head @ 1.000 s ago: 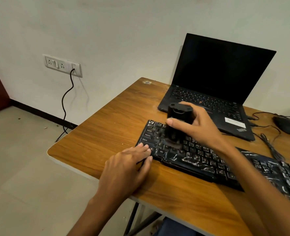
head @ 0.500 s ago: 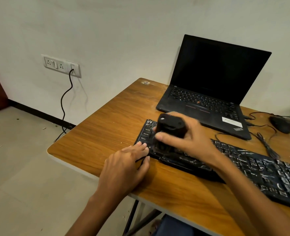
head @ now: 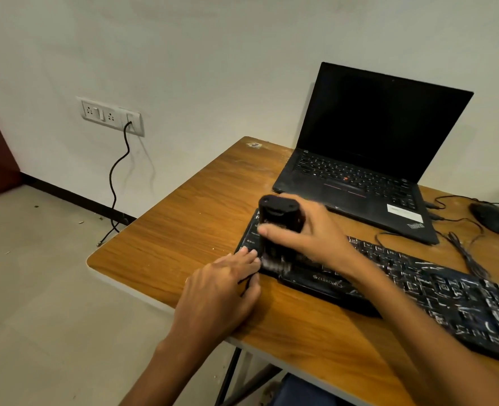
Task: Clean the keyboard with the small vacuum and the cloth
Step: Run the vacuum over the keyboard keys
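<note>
1. On wooden table [head: 201,230], beside white wall with socket strip [head: 110,115]: black keyboard [head: 418,288] lies along near edge, open laptop [head: 359,177] behind it, mouse [head: 490,216] far right.
2. Right hand [head: 309,238] grips small vacuum [head: 277,227] upright, its lower end on keyboard's left-end keys.
3. Left hand [head: 222,291] flat, fingers straight, touching keyboard's left corner.

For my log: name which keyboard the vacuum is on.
The separate white-streaked keyboard in front, under the vacuum that the right hand grips; the keys of the laptop lie behind, apart.
</note>
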Motion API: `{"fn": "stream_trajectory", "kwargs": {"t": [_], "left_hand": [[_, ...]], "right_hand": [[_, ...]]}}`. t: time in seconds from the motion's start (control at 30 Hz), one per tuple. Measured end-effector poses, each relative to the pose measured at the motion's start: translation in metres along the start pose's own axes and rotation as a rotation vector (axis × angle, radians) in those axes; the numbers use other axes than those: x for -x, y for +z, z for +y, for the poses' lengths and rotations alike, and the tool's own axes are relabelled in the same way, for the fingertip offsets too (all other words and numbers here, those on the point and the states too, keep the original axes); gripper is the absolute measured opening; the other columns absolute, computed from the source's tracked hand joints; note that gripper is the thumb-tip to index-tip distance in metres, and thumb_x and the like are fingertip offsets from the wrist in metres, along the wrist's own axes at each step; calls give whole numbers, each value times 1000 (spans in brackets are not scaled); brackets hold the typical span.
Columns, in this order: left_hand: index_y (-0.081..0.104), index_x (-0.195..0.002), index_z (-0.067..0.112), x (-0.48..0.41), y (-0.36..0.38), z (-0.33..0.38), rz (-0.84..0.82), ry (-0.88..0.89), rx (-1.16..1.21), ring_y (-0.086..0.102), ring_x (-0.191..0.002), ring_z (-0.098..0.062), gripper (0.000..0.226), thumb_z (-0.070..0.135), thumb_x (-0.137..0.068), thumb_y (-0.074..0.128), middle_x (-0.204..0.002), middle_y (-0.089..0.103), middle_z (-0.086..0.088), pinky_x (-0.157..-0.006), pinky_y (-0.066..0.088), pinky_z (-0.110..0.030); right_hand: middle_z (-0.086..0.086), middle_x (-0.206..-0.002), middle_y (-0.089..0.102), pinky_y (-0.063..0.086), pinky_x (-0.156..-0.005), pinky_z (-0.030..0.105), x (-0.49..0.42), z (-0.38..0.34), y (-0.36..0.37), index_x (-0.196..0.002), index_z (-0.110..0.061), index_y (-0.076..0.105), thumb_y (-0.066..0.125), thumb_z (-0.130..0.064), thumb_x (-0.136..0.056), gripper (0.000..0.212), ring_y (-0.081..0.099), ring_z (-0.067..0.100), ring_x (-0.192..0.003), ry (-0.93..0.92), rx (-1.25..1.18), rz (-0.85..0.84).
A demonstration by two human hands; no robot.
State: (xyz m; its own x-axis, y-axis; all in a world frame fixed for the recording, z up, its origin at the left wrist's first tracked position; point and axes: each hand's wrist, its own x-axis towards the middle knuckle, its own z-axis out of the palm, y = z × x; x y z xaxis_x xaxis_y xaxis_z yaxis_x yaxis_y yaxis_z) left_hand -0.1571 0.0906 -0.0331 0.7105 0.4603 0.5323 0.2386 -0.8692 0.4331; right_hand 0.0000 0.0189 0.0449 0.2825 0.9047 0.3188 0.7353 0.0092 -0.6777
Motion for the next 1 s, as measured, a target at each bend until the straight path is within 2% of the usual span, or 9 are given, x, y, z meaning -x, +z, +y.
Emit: {"fn": "stream_trajectory", "kwargs": {"t": [0.1, 0.2, 0.37, 0.5, 0.6, 0.7, 0.8, 0.87, 1.0], "left_hand": [[71, -100, 19, 0, 0, -1, -10, -10, 11, 64, -101, -10, 26, 22, -74, 68, -107, 69, 2, -84, 44, -21], [71, -99, 21, -1, 0, -2, -14, -5, 17, 62, -103, -9, 24, 28, -80, 60, -109, 68, 2, -85, 44, -19], [71, -101, 20, -1, 0, 0, -26, -31, 48, 63, -103, -9, 30, 26, -75, 58, -109, 68, 2, -85, 48, -25], [71, -101, 20, -2, -3, 0, -56, -34, 37, 63, -102, -9, 30, 25, -74, 57, -109, 69, 1, -82, 48, -22], [71, -100, 20, -2, -3, 0, -60, -50, 65, 63, -103, -7, 31, 23, -72, 58, -107, 69, 4, -87, 45, -22], [71, -100, 21, -5, -8, 4, -62, -39, 63, 63, -101, -6, 33, 32, -77, 50, -106, 69, 6, -89, 40, -18], [70, -100, 20, -19, -13, 14, -49, 19, -30, 65, -98, -6, 36, 39, -79, 48, -104, 70, 5, -88, 36, -15], [64, -114, 22, -30, -15, 22, -105, 52, -79, 58, -111, -7, 38, 43, -87, 48, -120, 63, 6, -90, 36, -15], [45, -133, 29, -34, -5, 12, -183, 81, -63, 38, -128, 0, 45, 50, -94, 35, -139, 44, 14, -98, 34, -16]], "right_hand": [[-12, -83, 65, 48, -65, 21, -7, 3, -2, -101, -26, 59, 70, -39, -77, 30, 61, 5, -77, -84, 116, 148], [-9, -83, 65, 52, -70, 22, 1, 4, -1, -95, -26, 60, 74, -42, -71, 32, 63, 6, -80, -8, -117, -15], [-8, -84, 67, 52, -68, 27, -4, 8, -11, -99, -25, 60, 70, -42, -76, 30, 62, 5, -78, -56, 120, 114], [-10, -86, 64, 49, -67, 18, -1, 6, 1, -96, -32, 57, 71, -44, -71, 31, 61, 6, -81, -45, -31, -35], [-13, -89, 63, 43, -67, 12, -10, 18, -19, -106, -26, 58, 70, -39, -75, 35, 60, 5, -81, -37, 233, 125], [-11, -90, 64, 46, -76, 12, -18, 21, -34, -97, -29, 59, 70, -40, -75, 27, 59, -1, -86, -39, 1, 222], [5, -102, 67, 51, -86, 31, -29, 17, -25, -106, -20, 58, 70, -38, -75, 38, 62, 15, -99, -39, -205, 168], [6, -105, 67, 52, -88, 38, -34, 15, -10, -111, -18, 57, 70, -36, -75, 42, 63, 17, -100, -24, -231, 91], [-2, -93, 68, 53, -84, 31, -23, 25, 3, -99, -17, 60, 70, -28, -76, 28, 64, 11, -90, -2, -229, 29]]}}
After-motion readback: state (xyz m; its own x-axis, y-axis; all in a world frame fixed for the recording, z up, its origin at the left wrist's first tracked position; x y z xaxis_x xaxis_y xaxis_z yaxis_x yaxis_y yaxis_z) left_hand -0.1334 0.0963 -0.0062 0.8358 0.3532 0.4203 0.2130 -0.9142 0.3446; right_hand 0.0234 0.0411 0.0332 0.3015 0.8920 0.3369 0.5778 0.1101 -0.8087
